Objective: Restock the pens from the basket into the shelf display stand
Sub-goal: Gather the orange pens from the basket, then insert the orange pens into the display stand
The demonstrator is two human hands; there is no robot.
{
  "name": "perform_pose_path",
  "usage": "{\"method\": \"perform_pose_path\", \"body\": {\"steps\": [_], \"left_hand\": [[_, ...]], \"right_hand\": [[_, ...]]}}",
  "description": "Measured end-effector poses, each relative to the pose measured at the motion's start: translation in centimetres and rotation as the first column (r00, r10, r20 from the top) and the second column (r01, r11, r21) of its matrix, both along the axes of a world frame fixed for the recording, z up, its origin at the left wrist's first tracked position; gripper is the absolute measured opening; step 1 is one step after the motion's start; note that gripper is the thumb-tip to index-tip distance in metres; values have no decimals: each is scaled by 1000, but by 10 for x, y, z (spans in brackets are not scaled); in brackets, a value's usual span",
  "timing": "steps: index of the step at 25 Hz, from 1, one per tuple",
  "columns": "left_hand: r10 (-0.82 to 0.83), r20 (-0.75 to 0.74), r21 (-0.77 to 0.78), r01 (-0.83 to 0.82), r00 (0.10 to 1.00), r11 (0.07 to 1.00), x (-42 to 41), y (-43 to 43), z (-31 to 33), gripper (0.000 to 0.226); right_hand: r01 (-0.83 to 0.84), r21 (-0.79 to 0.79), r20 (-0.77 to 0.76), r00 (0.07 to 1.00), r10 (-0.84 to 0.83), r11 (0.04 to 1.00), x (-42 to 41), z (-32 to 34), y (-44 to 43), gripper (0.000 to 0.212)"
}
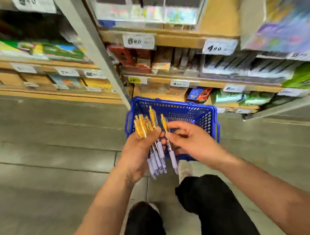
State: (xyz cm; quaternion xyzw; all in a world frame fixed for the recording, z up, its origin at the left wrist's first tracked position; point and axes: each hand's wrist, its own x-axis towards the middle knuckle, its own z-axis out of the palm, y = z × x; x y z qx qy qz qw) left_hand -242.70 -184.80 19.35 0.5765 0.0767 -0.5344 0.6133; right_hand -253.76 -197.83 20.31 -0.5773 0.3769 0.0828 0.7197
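While the left hand [138, 151] clutches slim plastic pens [156, 161], the right hand [194, 140] pinches one.

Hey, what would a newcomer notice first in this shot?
Dead centre, the left hand grips a bunch of pens with orange tops and lilac grips, while the right hand pinches a single pen beside it. Just behind them a blue basket sits on the floor below blurred shelves.
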Motion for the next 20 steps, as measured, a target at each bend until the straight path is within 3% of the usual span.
{"method": "perform_pose_path", "body": {"steps": [3,5,9,13,20], "left_hand": [[-62,60,-1,63,996,998,-16,35,134,14],[-133,122,23,131,984,991,-28,55,205,19],[-213,200,21,213,957,977,-58,87,295,24],[-264,231,-54,284,936,957,-86,110,340,21],[-330,318,-61,366,889,928,-117,71,357,19]], "right_hand": [[106,99,27,994,-109,989,-18,132,34,12],[141,86,37,989,-145,986,-30,205,54,9],[152,29,117,981,-154,988,-59,293,84,15],[187,55,192,962,-195,981,-94,338,103,9],[271,77,165,946,-280,960,-137,357,73,13]]}}
